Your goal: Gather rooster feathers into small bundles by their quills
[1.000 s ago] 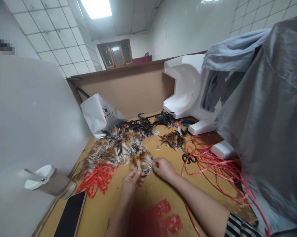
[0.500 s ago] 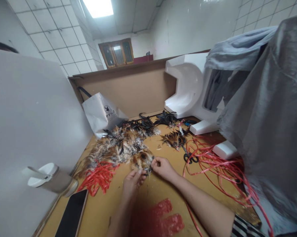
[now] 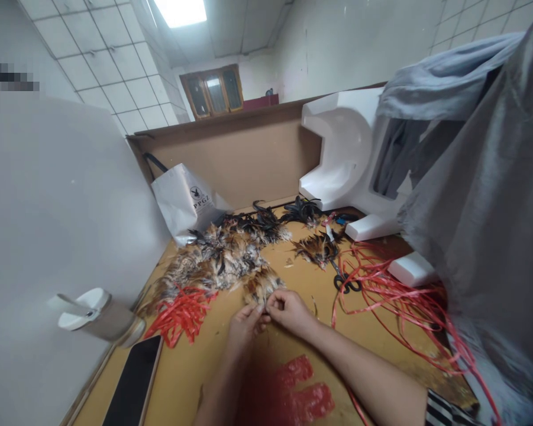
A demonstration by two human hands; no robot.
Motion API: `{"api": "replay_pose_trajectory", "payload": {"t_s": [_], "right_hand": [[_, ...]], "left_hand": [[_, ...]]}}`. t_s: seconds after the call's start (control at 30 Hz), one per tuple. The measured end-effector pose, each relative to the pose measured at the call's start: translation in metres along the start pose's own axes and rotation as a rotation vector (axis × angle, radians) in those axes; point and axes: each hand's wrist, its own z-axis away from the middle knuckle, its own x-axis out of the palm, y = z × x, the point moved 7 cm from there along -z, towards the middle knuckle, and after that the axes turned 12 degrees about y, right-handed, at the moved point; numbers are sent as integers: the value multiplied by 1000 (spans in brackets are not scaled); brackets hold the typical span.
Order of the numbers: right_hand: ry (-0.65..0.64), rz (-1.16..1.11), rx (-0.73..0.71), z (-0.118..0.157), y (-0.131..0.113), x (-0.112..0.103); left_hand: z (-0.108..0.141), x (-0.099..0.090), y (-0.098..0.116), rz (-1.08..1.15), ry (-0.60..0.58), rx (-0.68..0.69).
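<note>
A small bundle of brown feathers (image 3: 262,283) stands fanned out at the middle of the yellow-brown table (image 3: 231,307). My left hand (image 3: 247,321) pinches its lower end, fingers curled. Right beside it, my right hand (image 3: 288,309) has thumb and forefinger pressed together at the same end, close to the left fingertips; what it grips there is too small to make out. Behind the bundle spreads a big heap of brown and grey feathers (image 3: 222,260). Cut red strips (image 3: 181,313) lie left of my hands.
Scissors (image 3: 346,283) and tangled red string (image 3: 394,302) lie on the right, by white foam (image 3: 372,226). A dark feather bunch (image 3: 317,248) sits behind the scissors. At left are a phone (image 3: 133,381), a lidded cup (image 3: 102,316) and a white bag (image 3: 181,201).
My right hand has moved left and down from the bundle's side to its lower end, meeting my left hand. The feathers now fan upward above both hands.
</note>
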Motion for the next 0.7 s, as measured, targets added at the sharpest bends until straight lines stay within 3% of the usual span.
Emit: {"api": "replay_pose_trajectory", "payload": {"t_s": [0.4,0.6,0.7], "right_hand": [[-30,-70,-16,0,-3,0],[-164,-372,273,3,12,16],[-150,-471,384,2,15,16]], "left_hand": [[-5,0,-2,-37,-23,5],[-8,-5,-2,-1,32,36],[-5,-4,0,37,45,18]]}}
